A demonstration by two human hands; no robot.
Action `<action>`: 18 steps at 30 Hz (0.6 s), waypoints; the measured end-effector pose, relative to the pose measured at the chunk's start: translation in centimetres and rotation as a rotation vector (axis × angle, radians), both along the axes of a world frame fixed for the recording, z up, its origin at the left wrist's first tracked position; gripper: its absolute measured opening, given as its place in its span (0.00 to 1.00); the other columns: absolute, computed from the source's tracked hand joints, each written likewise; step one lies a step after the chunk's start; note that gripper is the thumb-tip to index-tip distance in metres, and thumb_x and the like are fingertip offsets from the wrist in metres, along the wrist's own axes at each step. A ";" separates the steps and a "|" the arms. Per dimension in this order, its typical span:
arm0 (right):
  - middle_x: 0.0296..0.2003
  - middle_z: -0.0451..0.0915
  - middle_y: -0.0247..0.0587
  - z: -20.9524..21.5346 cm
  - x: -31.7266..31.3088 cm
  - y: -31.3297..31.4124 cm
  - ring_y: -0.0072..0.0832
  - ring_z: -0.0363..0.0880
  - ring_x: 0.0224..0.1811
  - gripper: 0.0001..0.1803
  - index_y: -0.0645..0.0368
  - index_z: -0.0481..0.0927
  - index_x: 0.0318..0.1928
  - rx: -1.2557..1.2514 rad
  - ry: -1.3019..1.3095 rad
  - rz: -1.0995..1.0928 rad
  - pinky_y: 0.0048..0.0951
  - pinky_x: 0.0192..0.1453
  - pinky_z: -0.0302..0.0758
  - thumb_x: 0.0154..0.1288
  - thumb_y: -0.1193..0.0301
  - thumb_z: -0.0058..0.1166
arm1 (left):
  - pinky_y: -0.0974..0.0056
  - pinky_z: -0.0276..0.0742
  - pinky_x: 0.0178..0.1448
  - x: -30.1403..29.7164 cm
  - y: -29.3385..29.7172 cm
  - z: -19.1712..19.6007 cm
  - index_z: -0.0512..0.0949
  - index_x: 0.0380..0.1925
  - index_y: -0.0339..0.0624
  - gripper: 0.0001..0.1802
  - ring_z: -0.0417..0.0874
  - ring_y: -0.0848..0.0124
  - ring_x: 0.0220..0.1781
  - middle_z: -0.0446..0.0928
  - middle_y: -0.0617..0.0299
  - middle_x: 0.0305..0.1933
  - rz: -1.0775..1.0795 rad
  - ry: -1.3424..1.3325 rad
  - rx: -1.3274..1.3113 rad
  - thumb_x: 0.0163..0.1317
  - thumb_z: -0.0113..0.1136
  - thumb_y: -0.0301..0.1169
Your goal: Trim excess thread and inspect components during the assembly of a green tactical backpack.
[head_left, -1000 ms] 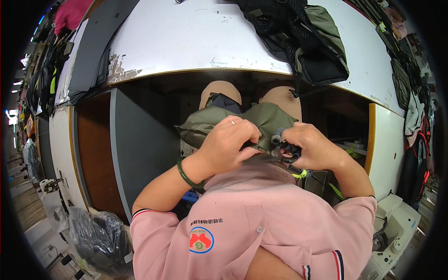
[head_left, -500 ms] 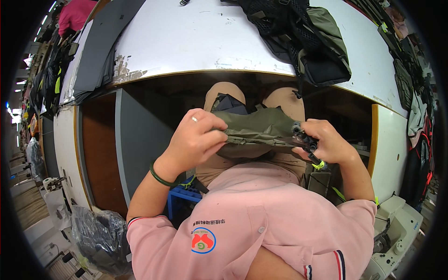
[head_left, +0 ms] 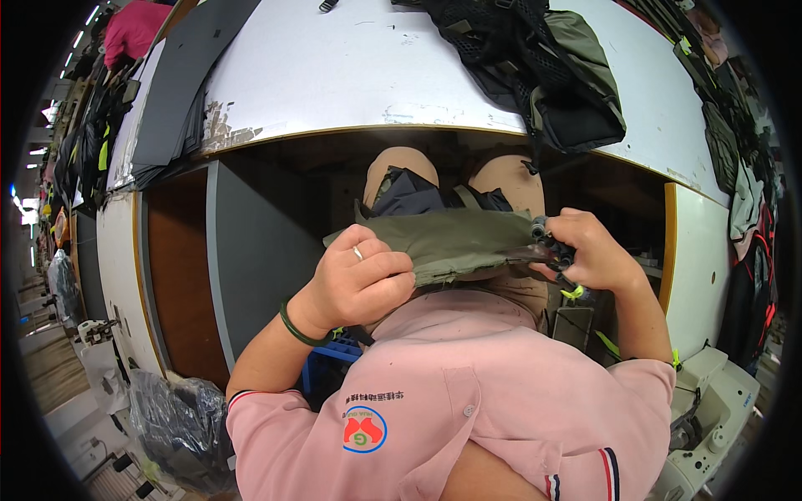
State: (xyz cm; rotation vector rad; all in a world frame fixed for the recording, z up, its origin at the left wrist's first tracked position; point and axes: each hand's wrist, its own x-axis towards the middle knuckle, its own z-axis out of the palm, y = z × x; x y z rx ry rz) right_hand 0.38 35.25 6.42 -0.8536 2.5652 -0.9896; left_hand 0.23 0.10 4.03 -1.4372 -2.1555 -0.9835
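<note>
An olive-green fabric piece (head_left: 455, 238) is stretched between my hands above my lap, with a rough seam edge along its near side. My left hand (head_left: 368, 280) has its fingers closed on the left end of that edge. My right hand (head_left: 595, 250) is closed at the other end around a small black tool (head_left: 558, 245) with rounded ends and a yellow-green tie. Its kind does not show clearly. The tool's inner end meets the fabric's right corner. Dark navy fabric (head_left: 407, 194) lies bunched across my knees beyond the green piece.
Ahead is a white table (head_left: 334, 75) with a worn front edge. A black and green backpack (head_left: 535, 75) hangs slightly over that edge. Grey sheets (head_left: 180, 83) lie at the left. A sewing machine (head_left: 710, 417) stands at the lower right, a plastic-wrapped bundle (head_left: 180, 426) at the lower left.
My left hand has shifted slightly right and toward me, its fingers curling tighter. The green fabric now lies flatter, and more navy fabric shows behind it. My right hand has moved slightly right.
</note>
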 end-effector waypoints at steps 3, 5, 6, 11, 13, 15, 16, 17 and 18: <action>0.23 0.72 0.38 1.1 -0.1 -0.8 0.39 0.70 0.26 0.20 0.57 0.73 0.27 0.119 0.150 0.036 0.35 0.35 0.63 0.43 0.65 0.75 | 0.60 0.69 0.38 -0.2 0.3 0.0 0.79 0.31 0.44 0.16 0.77 0.68 0.29 0.81 0.63 0.36 -0.013 0.015 0.001 0.40 0.72 0.24; 0.23 0.73 0.36 1.9 -0.3 -1.5 0.37 0.72 0.26 0.19 0.56 0.72 0.27 0.174 0.224 0.034 0.34 0.36 0.63 0.45 0.66 0.73 | 0.60 0.69 0.37 -0.1 0.4 0.1 0.79 0.31 0.44 0.16 0.77 0.68 0.29 0.81 0.63 0.36 -0.016 0.022 0.000 0.40 0.72 0.24; 0.22 0.72 0.36 2.1 -0.5 -1.7 0.37 0.73 0.27 0.19 0.56 0.71 0.26 0.203 0.278 0.043 0.34 0.36 0.63 0.44 0.66 0.73 | 0.61 0.69 0.37 -0.1 0.5 0.1 0.79 0.31 0.44 0.16 0.77 0.68 0.29 0.81 0.63 0.36 -0.019 0.028 0.001 0.40 0.72 0.24; 0.22 0.71 0.36 2.5 -1.1 -2.1 0.35 0.74 0.27 0.19 0.55 0.71 0.27 0.250 0.358 0.075 0.34 0.36 0.62 0.41 0.67 0.72 | 0.66 0.71 0.36 -0.1 1.4 0.6 0.76 0.26 0.45 0.08 0.74 0.72 0.26 0.78 0.66 0.32 0.030 0.041 0.058 0.43 0.64 0.24; 0.23 0.72 0.36 2.4 -1.2 -2.2 0.35 0.75 0.28 0.19 0.55 0.71 0.27 0.249 0.379 0.085 0.34 0.36 0.62 0.41 0.67 0.72 | 0.66 0.71 0.36 -0.1 1.3 0.5 0.76 0.26 0.45 0.08 0.74 0.71 0.26 0.78 0.66 0.32 0.031 0.030 0.062 0.44 0.64 0.23; 0.23 0.72 0.36 2.2 -1.2 -2.3 0.35 0.75 0.28 0.19 0.55 0.71 0.27 0.247 0.374 0.083 0.34 0.37 0.62 0.41 0.67 0.72 | 0.66 0.71 0.36 -0.1 1.3 0.5 0.75 0.25 0.45 0.08 0.74 0.71 0.26 0.78 0.65 0.32 0.025 0.025 0.052 0.43 0.64 0.23; 0.23 0.72 0.36 2.2 -1.2 -2.3 0.35 0.75 0.28 0.19 0.55 0.71 0.27 0.244 0.371 0.079 0.34 0.37 0.62 0.41 0.67 0.72 | 0.66 0.71 0.36 -0.1 1.3 0.4 0.75 0.25 0.45 0.08 0.74 0.71 0.26 0.78 0.65 0.32 0.027 0.024 0.052 0.43 0.64 0.23; 0.23 0.72 0.36 2.2 -1.3 -2.4 0.35 0.75 0.28 0.19 0.55 0.71 0.27 0.244 0.370 0.081 0.34 0.37 0.62 0.41 0.67 0.72 | 0.66 0.71 0.36 -0.1 1.4 0.4 0.75 0.25 0.45 0.09 0.74 0.71 0.26 0.78 0.65 0.31 0.030 0.023 0.059 0.43 0.64 0.23; 0.23 0.72 0.36 2.3 -1.3 -2.4 0.35 0.75 0.28 0.19 0.54 0.71 0.27 0.247 0.365 0.087 0.34 0.37 0.62 0.41 0.67 0.72 | 0.66 0.71 0.36 -0.1 1.4 0.4 0.74 0.24 0.45 0.09 0.74 0.71 0.26 0.78 0.65 0.31 0.033 0.022 0.066 0.42 0.64 0.23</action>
